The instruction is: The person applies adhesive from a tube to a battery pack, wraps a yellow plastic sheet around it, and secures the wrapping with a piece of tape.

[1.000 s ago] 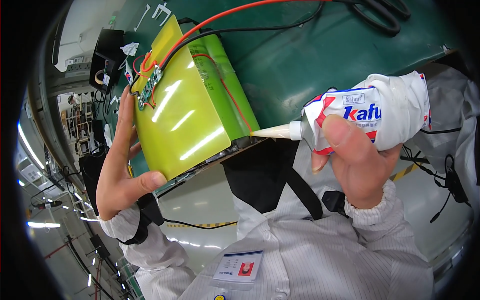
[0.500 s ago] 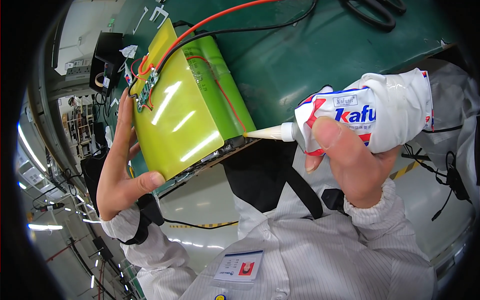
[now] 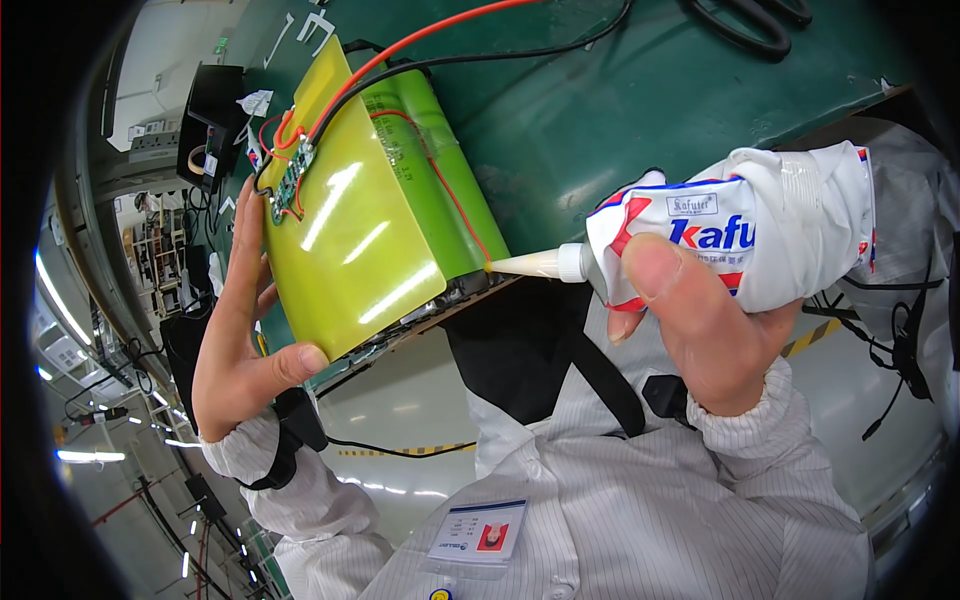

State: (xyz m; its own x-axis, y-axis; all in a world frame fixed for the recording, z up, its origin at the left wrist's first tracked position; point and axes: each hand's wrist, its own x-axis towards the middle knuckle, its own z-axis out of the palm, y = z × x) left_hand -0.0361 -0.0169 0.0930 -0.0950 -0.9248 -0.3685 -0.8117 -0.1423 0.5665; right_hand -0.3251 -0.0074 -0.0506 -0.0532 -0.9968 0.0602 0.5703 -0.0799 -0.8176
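Observation:
A battery pack with green cells and a yellow board (image 3: 375, 240) on its face rests at the front edge of the green table. My left hand (image 3: 240, 345) holds it from the left, thumb at the near corner and fingers along the side. My right hand (image 3: 710, 325) is wrapped round a white glue tube (image 3: 800, 215) with a rolled-up tail. The tube's tapered nozzle (image 3: 525, 264) points left, its tip at the end of a thin red wire (image 3: 455, 195) on the pack's near right corner. A small circuit board (image 3: 290, 188) sits on the yellow board.
Thick red (image 3: 430, 38) and black cables (image 3: 480, 55) run from the pack across the green table (image 3: 580, 130). Black-handled scissors (image 3: 745, 25) lie at the far right. White scraps (image 3: 318, 30) and a tape roll (image 3: 210, 165) are at the far left. A clear plastic bag (image 3: 900, 200) hangs at right.
The pack has shifted very slightly left. The glue tube has tilted a little in my right hand, its nozzle tip staying at the same corner.

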